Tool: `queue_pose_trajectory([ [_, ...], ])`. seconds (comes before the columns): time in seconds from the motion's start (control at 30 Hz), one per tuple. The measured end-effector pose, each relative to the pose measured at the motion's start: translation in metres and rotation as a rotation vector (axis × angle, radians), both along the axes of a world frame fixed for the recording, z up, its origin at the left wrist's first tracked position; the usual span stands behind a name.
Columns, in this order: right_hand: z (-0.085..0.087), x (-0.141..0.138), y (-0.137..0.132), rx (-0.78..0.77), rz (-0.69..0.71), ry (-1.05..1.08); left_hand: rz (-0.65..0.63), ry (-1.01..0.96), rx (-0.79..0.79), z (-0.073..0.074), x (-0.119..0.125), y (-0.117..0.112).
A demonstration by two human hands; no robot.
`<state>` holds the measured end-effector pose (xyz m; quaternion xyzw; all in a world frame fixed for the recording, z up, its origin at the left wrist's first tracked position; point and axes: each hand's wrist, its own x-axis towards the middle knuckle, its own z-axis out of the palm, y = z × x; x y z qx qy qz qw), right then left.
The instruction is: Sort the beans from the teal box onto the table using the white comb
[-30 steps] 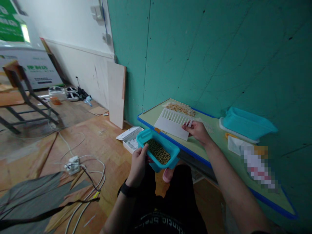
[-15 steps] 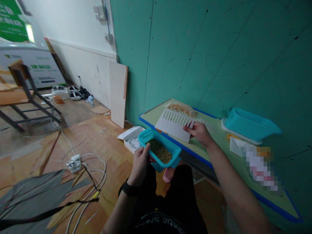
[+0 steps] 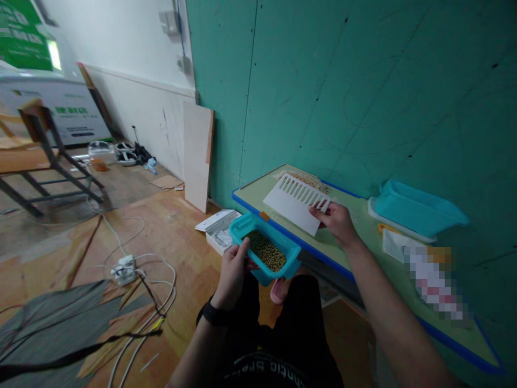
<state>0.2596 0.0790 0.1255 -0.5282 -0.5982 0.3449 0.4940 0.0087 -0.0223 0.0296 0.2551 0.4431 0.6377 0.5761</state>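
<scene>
My left hand (image 3: 235,265) grips the near left rim of a small turquoise plastic basin (image 3: 293,251), thumb on top. Inside it lie green beans (image 3: 256,240) toward the left and tan, soybean-like beans (image 3: 274,260) toward the right. The basin is beside the table's blue front edge. My right hand (image 3: 333,220) pinches a flat white slotted plastic scraper (image 3: 288,207) by its right end, over the table. Its row of slots faces the wall. Behind it, partly hidden, a pile of pale beans (image 3: 311,180) is spread on the tabletop.
The yellow-green table (image 3: 363,258) stands against a green wall. At its right are a larger turquoise basin (image 3: 420,207) on a white tray and a blurred-out package (image 3: 436,283). An open white box (image 3: 218,234), a power strip (image 3: 124,269) and cables lie on the floor.
My right hand has moved the white scraper slightly right, farther over the table, uncovering an orange bit at the table edge. The basin stays almost in place in my left hand.
</scene>
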Motion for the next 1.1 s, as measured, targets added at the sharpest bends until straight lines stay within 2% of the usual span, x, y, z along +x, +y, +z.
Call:
queue_pose_trajectory([
  [0.2,-0.001,0.016,0.009,0.147,-0.137,0.002,-0.027,0.007,-0.003,-0.006,-0.002,0.003],
  [0.33,0.007,0.037,0.024,0.091,-0.193,0.020,-0.018,-0.016,-0.014,-0.010,-0.003,0.006],
  [0.47,0.012,0.049,0.043,0.031,-0.188,0.015,-0.016,-0.026,-0.030,-0.013,-0.002,0.008],
  [0.77,-0.013,0.048,0.062,-0.033,-0.185,0.061,-0.053,-0.011,-0.017,-0.013,-0.004,0.004],
  [0.97,-0.021,0.047,0.072,-0.025,-0.229,0.071,-0.069,0.025,-0.022,-0.010,-0.004,0.001],
  [1.1,-0.024,0.043,0.073,-0.054,-0.211,0.073,-0.072,0.038,-0.022,-0.009,-0.005,0.001],
])
